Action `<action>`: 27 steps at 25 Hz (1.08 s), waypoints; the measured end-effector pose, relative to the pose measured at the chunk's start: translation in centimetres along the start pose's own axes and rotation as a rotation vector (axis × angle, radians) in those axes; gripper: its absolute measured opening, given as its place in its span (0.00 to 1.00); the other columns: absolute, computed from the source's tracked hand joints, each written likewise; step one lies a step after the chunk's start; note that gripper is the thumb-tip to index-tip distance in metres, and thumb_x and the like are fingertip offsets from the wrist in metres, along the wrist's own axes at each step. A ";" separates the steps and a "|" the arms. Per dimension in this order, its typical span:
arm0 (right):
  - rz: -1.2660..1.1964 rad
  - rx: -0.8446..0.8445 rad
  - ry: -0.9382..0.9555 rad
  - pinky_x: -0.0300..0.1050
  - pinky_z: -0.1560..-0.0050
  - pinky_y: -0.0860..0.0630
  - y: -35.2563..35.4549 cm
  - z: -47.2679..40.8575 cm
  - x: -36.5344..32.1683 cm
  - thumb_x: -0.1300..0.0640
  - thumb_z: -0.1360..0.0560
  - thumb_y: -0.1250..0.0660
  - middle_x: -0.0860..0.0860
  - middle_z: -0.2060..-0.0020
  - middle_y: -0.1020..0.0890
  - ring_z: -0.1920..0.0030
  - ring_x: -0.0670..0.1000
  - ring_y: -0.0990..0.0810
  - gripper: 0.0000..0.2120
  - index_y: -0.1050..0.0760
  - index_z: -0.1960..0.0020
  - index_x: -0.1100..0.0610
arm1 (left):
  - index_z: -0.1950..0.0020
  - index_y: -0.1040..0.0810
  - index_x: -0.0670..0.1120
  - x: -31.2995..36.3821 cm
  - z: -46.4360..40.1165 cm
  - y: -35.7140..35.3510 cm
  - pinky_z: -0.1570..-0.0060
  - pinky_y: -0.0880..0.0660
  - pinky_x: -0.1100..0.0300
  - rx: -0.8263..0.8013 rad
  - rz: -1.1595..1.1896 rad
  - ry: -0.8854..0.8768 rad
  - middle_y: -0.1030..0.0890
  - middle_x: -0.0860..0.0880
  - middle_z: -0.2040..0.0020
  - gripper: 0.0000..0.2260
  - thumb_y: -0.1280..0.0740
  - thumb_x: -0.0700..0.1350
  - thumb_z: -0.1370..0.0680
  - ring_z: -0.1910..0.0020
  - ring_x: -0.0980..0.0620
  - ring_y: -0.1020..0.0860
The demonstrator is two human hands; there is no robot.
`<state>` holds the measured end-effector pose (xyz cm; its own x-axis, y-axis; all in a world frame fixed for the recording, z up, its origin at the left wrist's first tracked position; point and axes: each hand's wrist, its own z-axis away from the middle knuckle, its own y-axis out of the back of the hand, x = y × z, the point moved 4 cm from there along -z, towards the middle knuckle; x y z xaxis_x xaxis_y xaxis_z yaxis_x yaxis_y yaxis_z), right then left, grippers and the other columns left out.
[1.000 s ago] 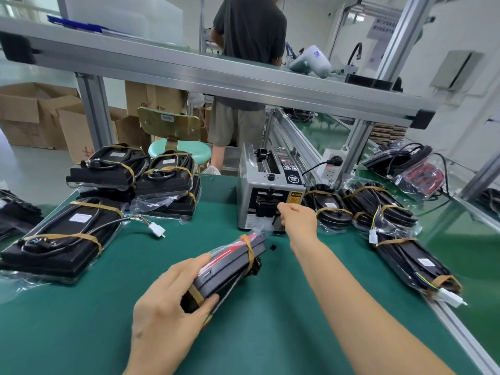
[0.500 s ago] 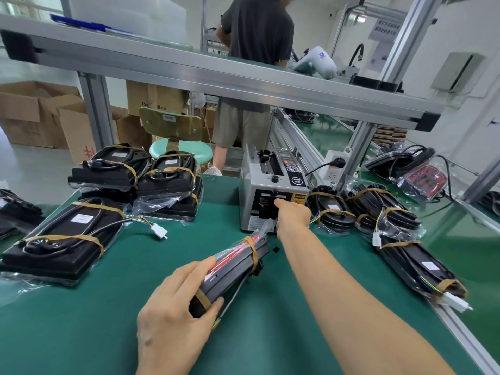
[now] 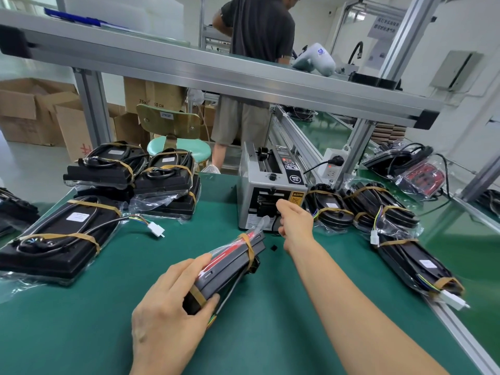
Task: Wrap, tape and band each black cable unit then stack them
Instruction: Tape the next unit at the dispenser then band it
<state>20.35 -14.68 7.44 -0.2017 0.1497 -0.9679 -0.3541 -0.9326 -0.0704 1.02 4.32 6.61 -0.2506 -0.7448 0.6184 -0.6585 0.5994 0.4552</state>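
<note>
My left hand (image 3: 167, 307) grips a black cable unit (image 3: 230, 262) in a clear bag, tilted on its edge over the green mat (image 3: 81, 334). Two tan rubber bands cross it and a red part shows through the plastic. My right hand (image 3: 296, 221) reaches to the outlet of the grey tape dispenser (image 3: 267, 180); its thumb and curled fingers pinch there, and the tape itself is hard to make out. Banded units are stacked at the back left (image 3: 162, 174), with a larger one (image 3: 62, 234) in front of them.
More banded units (image 3: 378, 204) lie right of the dispenser, along the table's right rail. A small black piece (image 3: 273, 247) lies on the mat. An aluminium shelf beam (image 3: 216, 74) crosses overhead. A person (image 3: 259, 28) stands behind the bench near a stool (image 3: 178, 150).
My right hand has stayed at the dispenser outlet, shifting only slightly. My left hand keeps holding the bagged unit; the view has drifted a little.
</note>
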 end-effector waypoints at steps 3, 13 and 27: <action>-0.051 0.036 0.028 0.36 0.67 0.35 -1.0 -0.1 -0.2 0.62 0.27 0.30 0.51 0.62 0.23 0.70 0.45 0.35 0.06 0.19 0.51 0.56 | 0.40 0.25 0.61 0.0 0.0 0.1 0.55 0.28 0.64 -0.005 0.004 0.013 0.22 0.62 0.48 0.29 0.27 0.48 0.40 0.53 0.60 0.24; -0.078 0.000 -0.008 0.34 0.75 0.38 -0.9 0.3 -0.7 0.62 0.26 0.31 0.47 0.71 0.29 0.72 0.45 0.38 0.03 0.19 0.54 0.58 | 0.39 0.26 0.62 0.1 -0.2 0.1 0.56 0.26 0.63 -0.022 -0.002 0.045 0.22 0.63 0.48 0.30 0.28 0.47 0.41 0.53 0.60 0.24; 0.144 -0.120 0.337 0.31 0.52 0.29 1.6 5.3 -2.7 0.59 0.24 0.32 0.43 0.58 0.17 0.55 0.40 0.22 0.07 0.18 0.54 0.49 | 0.42 0.28 0.68 -0.9 -1.3 0.3 0.52 0.32 0.75 -0.217 0.083 0.133 0.23 0.66 0.48 0.35 0.20 0.40 0.40 0.51 0.66 0.24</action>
<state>15.46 -14.80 11.20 0.0768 -0.0836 -0.9935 -0.2302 -0.9710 0.0639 1.96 5.61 7.02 -0.1922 -0.6537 0.7319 -0.4687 0.7164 0.5168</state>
